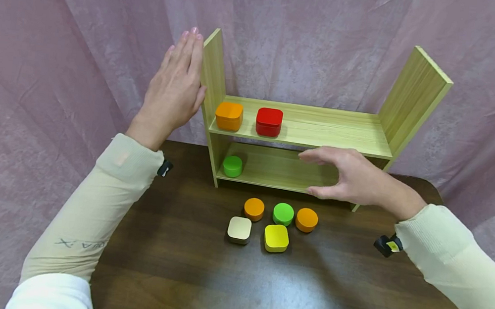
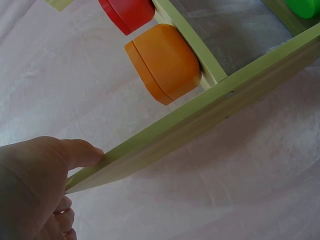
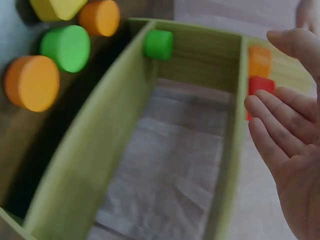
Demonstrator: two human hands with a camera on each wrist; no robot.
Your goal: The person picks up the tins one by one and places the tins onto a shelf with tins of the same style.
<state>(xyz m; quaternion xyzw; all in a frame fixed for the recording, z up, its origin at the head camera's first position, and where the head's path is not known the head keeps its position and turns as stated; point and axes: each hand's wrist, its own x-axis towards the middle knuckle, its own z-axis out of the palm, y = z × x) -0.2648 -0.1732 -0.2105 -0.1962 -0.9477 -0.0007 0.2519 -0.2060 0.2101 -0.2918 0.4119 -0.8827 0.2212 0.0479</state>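
Left hand: flat, fingers straight and together; palm laid against outer face of left upright of wooden shelf unit; thumb on the board's edge in left wrist view; nothing pinched.
Left upright: thin board, rising above upper shelf; judged rigid but tippable if pushed high; best braced low, near the shelf joint.
Orange square box: on upper shelf, at left end, just beside left upright; lidded, seam visible in left wrist view; judged light, hard, smooth; best taken across two opposite sides.
Green round piece: on lower shelf, left end; apart from the others.
Red square box: on upper shelf, near orange square box, not touching.
Loose pieces on dark table: cream square box, orange round piece, yellow square box, green round piece, orange round piece; clustered in front of shelf unit; judged light, smooth, likely to slide on table.
Right hand: open, fingers extended and slightly spread, thumb apart below; held at front of lower shelf, right of centre; holding nothing; contact with shelf edge not determinable.
Shelf unit handling: judged light wood, stiff, unlikely to flex; steady by both uprights.
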